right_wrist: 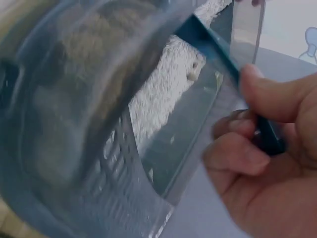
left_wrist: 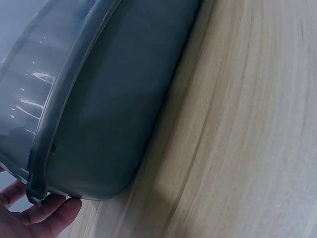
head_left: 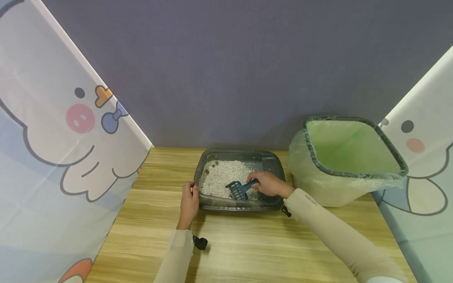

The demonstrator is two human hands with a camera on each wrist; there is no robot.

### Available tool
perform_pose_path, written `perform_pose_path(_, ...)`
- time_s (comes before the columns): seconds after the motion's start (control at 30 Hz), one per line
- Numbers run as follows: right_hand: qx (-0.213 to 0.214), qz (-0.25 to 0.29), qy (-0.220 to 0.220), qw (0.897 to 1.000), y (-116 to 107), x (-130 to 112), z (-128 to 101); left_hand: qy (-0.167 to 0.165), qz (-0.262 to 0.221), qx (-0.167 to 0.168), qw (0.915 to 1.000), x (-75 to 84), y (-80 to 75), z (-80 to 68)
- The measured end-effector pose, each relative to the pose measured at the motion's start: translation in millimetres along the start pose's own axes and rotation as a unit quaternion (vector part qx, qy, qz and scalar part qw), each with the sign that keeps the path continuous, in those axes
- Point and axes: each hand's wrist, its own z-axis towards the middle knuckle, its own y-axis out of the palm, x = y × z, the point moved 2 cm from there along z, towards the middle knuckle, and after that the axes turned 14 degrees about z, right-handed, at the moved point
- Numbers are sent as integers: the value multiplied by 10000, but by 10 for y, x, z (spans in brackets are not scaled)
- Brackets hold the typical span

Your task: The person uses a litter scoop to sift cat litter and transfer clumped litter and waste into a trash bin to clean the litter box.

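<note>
Right hand (head_left: 267, 184): the fingers are curled and the thumb is pressed down, together gripping the handle of a blue scoop (head_left: 238, 191); the end of the handle projects past the fingers in the right wrist view. Left hand (head_left: 189, 202): the fingers are bent against the rim at the left end of a dark grey tray (head_left: 230, 203), holding it near the front corner, with fingertips under the lip in the left wrist view.

The slotted head of the scoop lies inside the tray, tilted, at the pale granular litter (head_left: 221, 179), towards the front wall. Several small dark clumps (head_left: 207, 171) sit in the litter near the tray's back left corner. A perforated panel (head_left: 270, 164) occupies the tray's back right corner.

The tray rests on a wood-grain table (head_left: 226, 243). Just beside it on the right stands a large bin (head_left: 318, 186) with a translucent liner folded over its dark rim. A plain grey wall (head_left: 230, 70) rises behind; panels printed with cartoon figures flank the table on both sides.
</note>
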Motion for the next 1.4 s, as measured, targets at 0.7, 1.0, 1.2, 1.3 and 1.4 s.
perform_pose_path(0.7, -512, 817, 135, 9953, 181, 60, 255, 70, 280, 131, 9995, 56, 1, 5)
perform_pose_path(1.0, -756, 135, 432, 9961, 511, -84, 338, -31, 349, 84, 9994, 72, -17, -3)
perform_pose_path(1.2, -701, 67, -3, 9975, 565, -24, 468, -77, 426, 116, 9990, 60, -24, -3)
perform_pose_path(1.3, -554, 314, -342, 9974, 578, 34, 532, -61, 408, 152, 9990, 63, -24, 3)
perform_pose_path(1.4, -449, 522, -427, 9967, 592, 112, 571, -35, 375, 150, 9992, 68, -14, 12)
